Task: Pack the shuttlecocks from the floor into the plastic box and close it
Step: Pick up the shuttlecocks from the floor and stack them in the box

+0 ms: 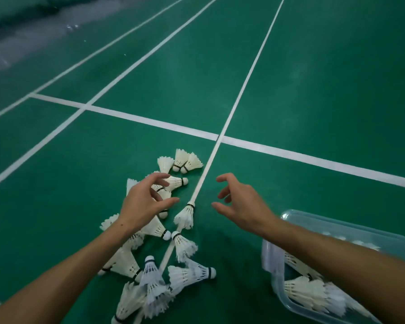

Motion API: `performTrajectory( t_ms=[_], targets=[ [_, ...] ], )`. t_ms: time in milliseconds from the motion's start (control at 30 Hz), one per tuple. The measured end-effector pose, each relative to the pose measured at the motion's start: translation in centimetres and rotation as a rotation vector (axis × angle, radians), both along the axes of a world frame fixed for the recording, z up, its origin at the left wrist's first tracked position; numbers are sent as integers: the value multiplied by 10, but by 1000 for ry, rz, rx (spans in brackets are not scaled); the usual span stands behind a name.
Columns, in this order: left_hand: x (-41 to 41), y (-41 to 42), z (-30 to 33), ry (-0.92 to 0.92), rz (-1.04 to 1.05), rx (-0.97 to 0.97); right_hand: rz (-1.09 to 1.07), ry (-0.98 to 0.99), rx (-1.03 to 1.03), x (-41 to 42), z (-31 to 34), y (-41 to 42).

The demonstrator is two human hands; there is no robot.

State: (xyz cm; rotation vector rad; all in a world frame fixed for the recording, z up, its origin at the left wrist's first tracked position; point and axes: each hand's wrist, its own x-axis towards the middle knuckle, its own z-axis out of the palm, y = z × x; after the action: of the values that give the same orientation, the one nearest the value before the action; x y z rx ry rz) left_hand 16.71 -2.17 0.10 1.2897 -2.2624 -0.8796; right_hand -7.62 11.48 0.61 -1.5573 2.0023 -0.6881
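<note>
Several white feather shuttlecocks (185,215) lie scattered on the green court floor in front of me, from a far cluster (181,161) down to a near heap (150,286). My left hand (145,202) hovers over the pile with spread, half-curled fingers and holds nothing. My right hand (240,199) hangs empty above bare floor to the right of the white line, fingers loosely curled. The clear plastic box (281,274) stands open at the lower right, with several shuttlecocks (313,293) inside; my right forearm crosses over it.
White court lines (150,121) cross the green floor (313,90). A grey strip (21,50) runs along the far left edge. No lid is in view.
</note>
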Motion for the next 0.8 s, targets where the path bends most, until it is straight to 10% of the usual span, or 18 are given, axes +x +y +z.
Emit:
performTrajectory(
  t_ms=[200,800],
  targets=[
    [27,-36,-28,-285,-46,-85,34,8,108,44,-43,-42],
    [-33,-63,-75,-400,43,-99,-77,23,58,47,-60,-47]
  ],
)
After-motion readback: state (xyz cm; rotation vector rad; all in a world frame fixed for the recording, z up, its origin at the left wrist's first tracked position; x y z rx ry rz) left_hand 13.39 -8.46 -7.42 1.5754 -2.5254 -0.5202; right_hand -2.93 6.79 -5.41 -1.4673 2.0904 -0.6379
